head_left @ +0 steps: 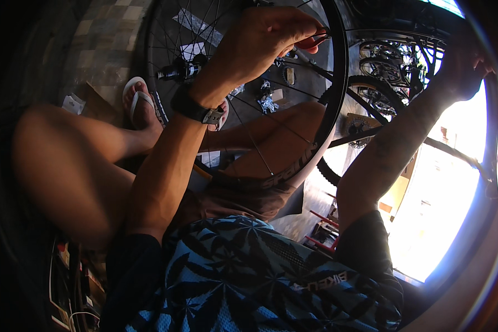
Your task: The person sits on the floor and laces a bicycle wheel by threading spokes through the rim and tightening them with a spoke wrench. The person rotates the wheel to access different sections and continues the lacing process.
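Observation:
A bicycle wheel (342, 72) with a black rim stands between my legs, its thin spokes running to a dark hub (185, 69). My left hand (271, 41), with a black watch on its wrist, is closed at the inner side of the rim. Thumb and fingers pinch a small dark looped tool (321, 34), which looks like a spoke wrench. Off to the far right, away from the wheel, my right hand (463, 74) is raised in shadow. Its fingers are curled; whatever they may hold is too dark to make out.
Behind the wheel, small parts and plastic bags (268, 102) lie on the dark floor. Several bicycles (382, 58) stand at the right, beside a brightly lit opening. A cardboard piece (97, 102) lies by my left foot, and shelves (66, 276) are at the lower left.

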A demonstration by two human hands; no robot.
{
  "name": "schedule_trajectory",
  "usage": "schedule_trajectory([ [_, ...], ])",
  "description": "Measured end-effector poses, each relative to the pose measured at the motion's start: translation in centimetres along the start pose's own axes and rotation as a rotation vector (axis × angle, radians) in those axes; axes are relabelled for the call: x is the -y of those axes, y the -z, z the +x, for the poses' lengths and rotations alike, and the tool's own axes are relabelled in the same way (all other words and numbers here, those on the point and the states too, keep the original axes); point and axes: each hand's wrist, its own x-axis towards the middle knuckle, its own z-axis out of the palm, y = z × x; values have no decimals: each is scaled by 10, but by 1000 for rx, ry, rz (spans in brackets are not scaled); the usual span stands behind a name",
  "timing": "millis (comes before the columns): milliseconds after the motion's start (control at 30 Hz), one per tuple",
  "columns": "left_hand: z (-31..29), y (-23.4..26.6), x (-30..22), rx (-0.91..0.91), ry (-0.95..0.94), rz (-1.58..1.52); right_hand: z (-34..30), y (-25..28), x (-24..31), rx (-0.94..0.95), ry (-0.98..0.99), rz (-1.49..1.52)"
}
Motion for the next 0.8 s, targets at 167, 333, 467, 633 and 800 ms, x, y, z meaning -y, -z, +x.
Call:
schedule_trajectory([
  [167, -1, -1, 3, -15, -94, -75, -6, 4, 3, -19, -47, -30],
  [333, -6, -7, -2, -109, -66, 16, -19, 25, 27, -153, -190, -51],
  [467, -7, -13, -9, -261, 132, 170, -29, 34, 56, -310, -287, -5],
  [633, -6, -6, -6, -268, 122, 189, -31, 35, 90, -326, -336, 42],
  [800, -14, 3, -1, -271, 76, 280, -39, 37, 101, -344, -282, 301],
])
